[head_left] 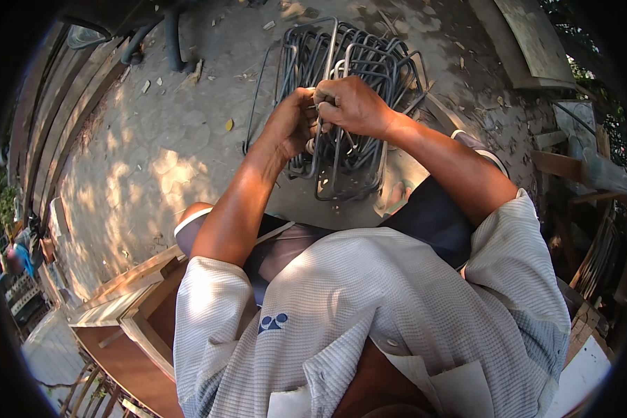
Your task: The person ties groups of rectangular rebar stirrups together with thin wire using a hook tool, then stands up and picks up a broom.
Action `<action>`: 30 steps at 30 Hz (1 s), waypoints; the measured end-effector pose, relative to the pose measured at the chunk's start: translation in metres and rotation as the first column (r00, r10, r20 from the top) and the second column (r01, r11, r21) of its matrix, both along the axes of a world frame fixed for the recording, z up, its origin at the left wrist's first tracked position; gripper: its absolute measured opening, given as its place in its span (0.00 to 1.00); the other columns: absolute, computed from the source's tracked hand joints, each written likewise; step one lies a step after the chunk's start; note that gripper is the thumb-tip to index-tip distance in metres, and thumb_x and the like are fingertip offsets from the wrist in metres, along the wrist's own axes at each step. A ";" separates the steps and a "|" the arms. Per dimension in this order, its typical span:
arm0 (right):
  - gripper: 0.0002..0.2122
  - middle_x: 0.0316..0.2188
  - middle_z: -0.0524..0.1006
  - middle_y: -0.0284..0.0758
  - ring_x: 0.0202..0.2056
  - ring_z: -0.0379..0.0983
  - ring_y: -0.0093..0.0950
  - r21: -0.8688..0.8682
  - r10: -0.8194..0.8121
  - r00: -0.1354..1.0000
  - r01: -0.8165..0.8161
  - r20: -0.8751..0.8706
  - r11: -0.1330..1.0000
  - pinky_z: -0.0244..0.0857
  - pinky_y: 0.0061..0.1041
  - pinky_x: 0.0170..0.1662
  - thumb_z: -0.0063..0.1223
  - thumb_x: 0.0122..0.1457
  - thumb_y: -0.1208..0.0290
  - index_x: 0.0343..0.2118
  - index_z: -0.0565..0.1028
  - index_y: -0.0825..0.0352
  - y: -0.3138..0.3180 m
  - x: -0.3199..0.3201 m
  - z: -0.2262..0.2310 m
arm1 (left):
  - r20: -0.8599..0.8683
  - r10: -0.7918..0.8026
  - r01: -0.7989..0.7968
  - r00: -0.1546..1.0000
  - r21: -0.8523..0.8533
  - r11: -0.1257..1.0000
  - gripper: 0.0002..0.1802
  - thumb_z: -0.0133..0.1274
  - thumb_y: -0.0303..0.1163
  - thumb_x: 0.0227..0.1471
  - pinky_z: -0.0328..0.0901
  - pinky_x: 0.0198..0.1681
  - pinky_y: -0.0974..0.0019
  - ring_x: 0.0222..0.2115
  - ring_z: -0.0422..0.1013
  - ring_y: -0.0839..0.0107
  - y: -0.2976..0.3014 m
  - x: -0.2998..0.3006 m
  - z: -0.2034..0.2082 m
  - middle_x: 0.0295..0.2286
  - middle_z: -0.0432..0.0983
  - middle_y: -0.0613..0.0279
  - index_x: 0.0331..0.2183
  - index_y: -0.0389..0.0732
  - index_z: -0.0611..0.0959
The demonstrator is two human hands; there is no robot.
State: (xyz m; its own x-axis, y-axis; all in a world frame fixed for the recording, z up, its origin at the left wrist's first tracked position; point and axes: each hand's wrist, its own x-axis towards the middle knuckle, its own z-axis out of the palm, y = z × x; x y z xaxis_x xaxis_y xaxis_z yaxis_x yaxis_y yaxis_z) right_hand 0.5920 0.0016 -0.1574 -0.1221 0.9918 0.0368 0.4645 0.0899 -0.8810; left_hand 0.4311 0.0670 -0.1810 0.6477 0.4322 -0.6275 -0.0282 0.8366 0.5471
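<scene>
A dense stack of bent steel rod rectangles, which look like rebar stirrups (393,68), lies on the ground ahead of me. Over its middle my two hands come together. My right hand (353,106) is closed, fist-like, around the bend of a stirrup (333,43) at the near left of the stack. Just left of it, my left hand (294,127) has its fingers curled in against the same rods, with its fingertips partly hidden. Whether the two hands grip one rod or two touching rods cannot be made out.
Bare, dusty ground (181,125) stretches to the left, with a yellow leaf (229,124) on it. Long timber planks (70,104) line the left side. A wooden frame (143,306) stands at the lower left. Boards and scrap wood (561,165) crowd the right. My foot (398,194) is beside the stack.
</scene>
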 end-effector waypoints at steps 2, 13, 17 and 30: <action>0.06 0.20 0.78 0.39 0.22 0.81 0.28 -0.037 0.016 0.998 -0.018 -0.056 0.999 0.73 0.26 0.28 0.48 0.55 0.76 0.29 0.74 0.73 0.005 0.002 0.001 | 0.073 -0.026 0.026 0.997 -0.004 1.000 0.17 0.40 0.39 0.61 0.71 0.33 0.67 0.27 0.74 0.68 0.002 -0.002 -0.007 0.29 0.77 0.60 0.38 0.38 0.78; 0.11 0.28 0.79 0.37 0.31 0.76 0.28 -0.313 0.141 0.916 -0.018 0.375 0.950 0.69 0.30 0.37 0.51 0.53 0.73 0.38 0.78 0.69 0.035 0.053 -0.008 | 0.047 -0.020 0.022 0.999 -0.038 0.999 0.18 0.45 0.32 0.57 0.71 0.41 0.64 0.35 0.75 0.66 0.004 0.000 -0.005 0.35 0.77 0.56 0.45 0.29 0.74; 0.12 0.32 0.81 0.43 0.36 0.78 0.36 -0.418 0.290 0.864 -0.103 0.412 0.902 0.69 0.35 0.42 0.52 0.49 0.72 0.37 0.79 0.68 0.026 0.040 -0.006 | -0.079 -0.128 0.145 0.989 0.279 0.949 0.19 0.53 0.22 0.51 0.70 0.40 0.69 0.34 0.74 0.72 -0.006 0.004 -0.004 0.34 0.77 0.60 0.46 0.31 0.74; 0.10 0.35 0.81 0.42 0.40 0.77 0.43 -0.393 0.108 0.915 0.059 0.389 0.918 0.69 0.38 0.43 0.52 0.52 0.68 0.34 0.79 0.67 0.013 0.046 -0.007 | -0.279 -0.045 0.143 0.959 0.341 0.929 0.16 0.54 0.20 0.49 0.66 0.25 0.73 0.23 0.71 0.78 0.005 0.014 -0.009 0.26 0.75 0.65 0.43 0.38 0.77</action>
